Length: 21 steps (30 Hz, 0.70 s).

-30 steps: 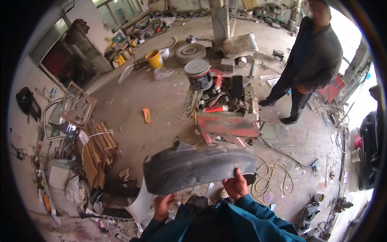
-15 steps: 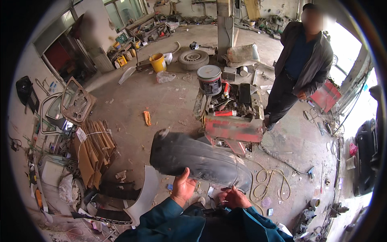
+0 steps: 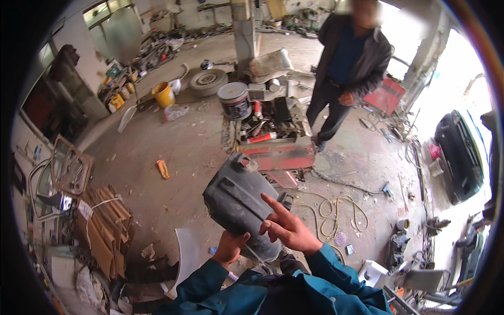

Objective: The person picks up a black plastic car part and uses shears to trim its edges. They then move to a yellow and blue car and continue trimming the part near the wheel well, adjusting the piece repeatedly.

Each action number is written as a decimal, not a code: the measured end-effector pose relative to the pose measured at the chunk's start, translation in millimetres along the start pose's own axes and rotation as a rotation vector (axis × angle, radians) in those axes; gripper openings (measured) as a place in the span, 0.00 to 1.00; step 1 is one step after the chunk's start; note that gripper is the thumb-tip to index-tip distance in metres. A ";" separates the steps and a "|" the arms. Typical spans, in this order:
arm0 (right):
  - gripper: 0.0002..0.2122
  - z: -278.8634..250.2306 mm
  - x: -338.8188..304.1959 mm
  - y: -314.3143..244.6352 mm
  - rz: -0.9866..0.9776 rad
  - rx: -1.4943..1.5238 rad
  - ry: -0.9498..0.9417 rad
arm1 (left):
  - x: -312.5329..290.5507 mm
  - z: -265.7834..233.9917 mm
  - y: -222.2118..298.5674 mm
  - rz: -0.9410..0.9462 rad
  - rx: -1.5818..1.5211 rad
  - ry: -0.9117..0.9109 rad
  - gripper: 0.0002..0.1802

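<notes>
A black plastic wheel arch liner (image 3: 231,191), curved and dusty, is held up in front of me, tilted away toward the red box. Gripping its near left edge is my left hand (image 3: 231,248), thumb on the outer face and fingers out of sight behind it. My right hand (image 3: 289,229) is over the liner's right side, index finger stretched out along the surface and the other fingers partly bent. I see nothing held in that hand; whether it touches the plastic I cannot tell.
Beyond the liner stands a red metal box (image 3: 278,156) of tools, with a large tub (image 3: 234,102) beside it. A person (image 3: 346,68) stands just right of it. A coiled hose (image 3: 336,215) lies on the floor at right, flattened cardboard (image 3: 105,226) at left.
The liner has turned from lying crosswise to pointing away from me. My right hand has left its near right edge and come up over its face. The view has shifted right.
</notes>
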State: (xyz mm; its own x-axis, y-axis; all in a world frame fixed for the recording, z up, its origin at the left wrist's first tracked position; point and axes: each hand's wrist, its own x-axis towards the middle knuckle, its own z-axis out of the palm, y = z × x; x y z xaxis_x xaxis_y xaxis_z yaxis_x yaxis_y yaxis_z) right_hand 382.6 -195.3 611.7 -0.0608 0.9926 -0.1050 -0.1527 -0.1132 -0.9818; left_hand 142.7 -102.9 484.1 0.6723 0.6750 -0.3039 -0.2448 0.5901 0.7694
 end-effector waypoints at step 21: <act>0.24 -97.5 -205.2 223.1 0.177 -0.282 0.774 | 43.7 131.5 -66.5 0.031 0.080 -0.045 0.33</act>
State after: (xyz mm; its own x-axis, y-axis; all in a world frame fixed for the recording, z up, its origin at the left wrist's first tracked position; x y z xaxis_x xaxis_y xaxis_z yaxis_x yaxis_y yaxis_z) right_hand 457.2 -420.0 398.8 0.6484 0.7228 -0.2388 0.0540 -0.3566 -0.9327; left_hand 280.3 -170.9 493.5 0.6963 0.6707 -0.2555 -0.2102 0.5309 0.8209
